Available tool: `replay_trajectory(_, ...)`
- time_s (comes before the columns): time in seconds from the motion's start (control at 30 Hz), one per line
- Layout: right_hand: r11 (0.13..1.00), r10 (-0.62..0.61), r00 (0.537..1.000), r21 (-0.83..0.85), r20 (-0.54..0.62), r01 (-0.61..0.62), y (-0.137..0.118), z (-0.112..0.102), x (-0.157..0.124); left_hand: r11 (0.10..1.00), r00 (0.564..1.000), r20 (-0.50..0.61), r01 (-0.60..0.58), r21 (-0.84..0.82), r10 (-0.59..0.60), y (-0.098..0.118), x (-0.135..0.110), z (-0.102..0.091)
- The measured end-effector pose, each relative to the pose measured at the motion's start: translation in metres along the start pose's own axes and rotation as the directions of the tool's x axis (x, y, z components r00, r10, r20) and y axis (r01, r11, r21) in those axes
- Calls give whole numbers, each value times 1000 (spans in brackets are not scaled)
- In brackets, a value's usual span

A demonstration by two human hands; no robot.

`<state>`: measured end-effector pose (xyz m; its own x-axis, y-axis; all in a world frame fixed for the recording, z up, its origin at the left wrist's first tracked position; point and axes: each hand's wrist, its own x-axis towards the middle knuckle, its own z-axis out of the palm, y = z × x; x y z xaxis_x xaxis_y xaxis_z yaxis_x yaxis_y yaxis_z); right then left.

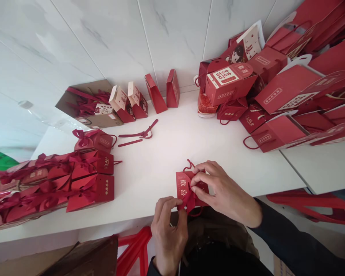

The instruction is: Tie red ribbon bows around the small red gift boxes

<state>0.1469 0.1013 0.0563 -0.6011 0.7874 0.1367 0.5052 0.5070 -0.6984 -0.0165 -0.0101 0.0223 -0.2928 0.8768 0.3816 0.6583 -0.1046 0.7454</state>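
A small red gift box (180, 187) with pale lettering lies at the table's front edge, a cord handle looping from its far side. A dark red ribbon (190, 200) is tied in a bow over it. My left hand (171, 226) pinches the near-left loop of this ribbon between thumb and forefinger. From the right, my right hand (215, 186) reaches across the box, its fingertips closed on the ribbon near the knot. Part of the box is covered by my right hand.
Rows of bow-tied red boxes (92, 189) stand at left. Behind them is a cardboard box (103, 122) of ribbons, beside small folded cards (155, 96). Loose ribbon strips (130, 142) lie mid-table. Red boxes (230, 86) pile up at right. A red stool (136, 249) stands below.
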Motion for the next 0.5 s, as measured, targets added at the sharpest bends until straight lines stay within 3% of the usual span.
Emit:
replay_trajectory(0.1,999,45,998,22,-44,-44,2,-9,-3,998,995,89,55,-32,-52,2,5,-6)
replay_trajectory(0.23,998,66,995,14,-75,-65,-3,-15,-10,990,987,116,123,-68,-115,7,20,-6)
replay_trajectory(0.37,999,29,1000,-35,-1,-29,-11,-11,-15,999,983,176,51,-17,-47,9,32,7)
replay_trajectory(0.5,995,103,992,-7,-72,-104,-4,-8,-11,999,975,219,39,8,-40,9,36,15)
